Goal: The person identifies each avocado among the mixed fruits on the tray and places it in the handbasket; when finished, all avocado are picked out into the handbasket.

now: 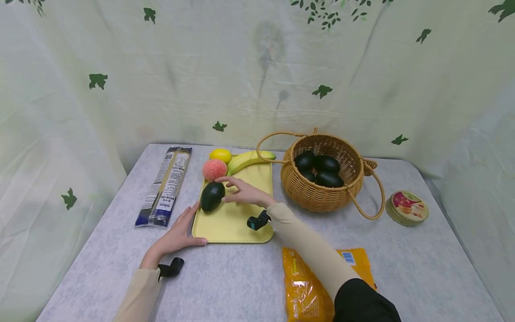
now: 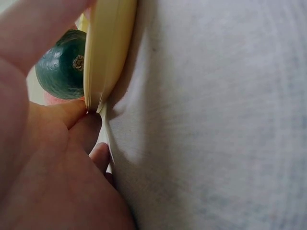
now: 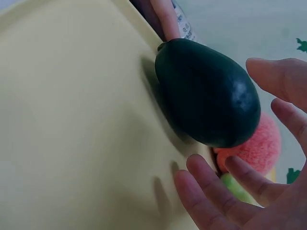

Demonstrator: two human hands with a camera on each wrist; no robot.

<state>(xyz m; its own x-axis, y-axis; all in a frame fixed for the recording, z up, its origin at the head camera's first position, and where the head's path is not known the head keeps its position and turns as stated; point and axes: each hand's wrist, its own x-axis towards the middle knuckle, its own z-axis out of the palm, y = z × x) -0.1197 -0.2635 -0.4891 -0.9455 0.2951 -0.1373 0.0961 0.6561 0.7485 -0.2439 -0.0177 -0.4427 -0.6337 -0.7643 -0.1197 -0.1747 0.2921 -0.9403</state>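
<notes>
A dark green avocado (image 1: pixel 213 197) lies near the left edge of a yellow tray (image 1: pixel 237 230). Over the tray, my right hand (image 1: pixel 245 193) reaches beside the avocado; in the right wrist view its fingers are spread, with a gap between them and the avocado (image 3: pixel 206 93). My left hand (image 1: pixel 177 235) is at the tray's near left corner, thumb along the front edge and straight fingers along the left side. In the left wrist view those fingers touch the tray's rim (image 2: pixel 103 62). Behind the avocado sit a pink peach-like fruit (image 1: pixel 214 170), a lemon (image 1: pixel 220 155) and a banana (image 1: pixel 247 161).
Right of the tray stands a wicker basket (image 1: pixel 318 199) with several avocados (image 1: pixel 327 164) inside and its handles folded outward. A round tin (image 1: pixel 407 208) is farther right. A long packet (image 1: pixel 165 188) lies at left, and an orange bag (image 1: pixel 306 295) lies under the right forearm.
</notes>
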